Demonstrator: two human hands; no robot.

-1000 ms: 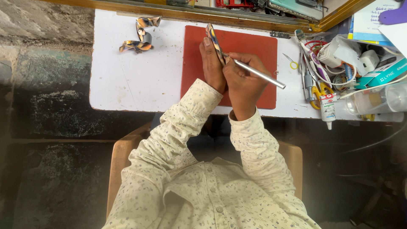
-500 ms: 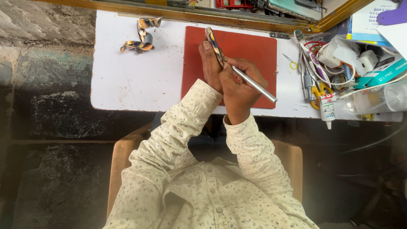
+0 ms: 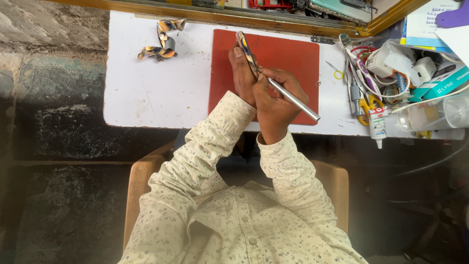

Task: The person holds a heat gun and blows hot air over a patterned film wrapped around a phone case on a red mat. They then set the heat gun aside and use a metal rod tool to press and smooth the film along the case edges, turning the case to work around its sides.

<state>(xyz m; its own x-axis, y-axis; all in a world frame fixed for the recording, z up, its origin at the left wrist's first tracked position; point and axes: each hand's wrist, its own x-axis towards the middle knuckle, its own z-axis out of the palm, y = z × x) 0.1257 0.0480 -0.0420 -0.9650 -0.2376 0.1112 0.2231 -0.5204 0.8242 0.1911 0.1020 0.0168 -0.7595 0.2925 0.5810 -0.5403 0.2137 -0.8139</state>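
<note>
My left hand (image 3: 242, 73) holds a thin flat device (image 3: 245, 51) on edge above a red mat (image 3: 286, 63); the device has a dark patterned skin with yellow and blue patches. My right hand (image 3: 274, 102) grips a slim silver tool (image 3: 293, 100) like a pen. Its tip meets the device's edge near my left fingers. Both hands press together over the mat's left half.
A curled strip of patterned film (image 3: 161, 41) lies on the white table (image 3: 156, 93) at the left. A cluttered pile at the right holds scissors (image 3: 362, 105), a glue tube (image 3: 375, 124), cables and boxes. A wooden ledge (image 3: 273, 17) runs along the back.
My hands have shifted slightly; the silver tool's free end has swung a bit lower and nearer my right wrist. The device stays on edge in my left hand.
</note>
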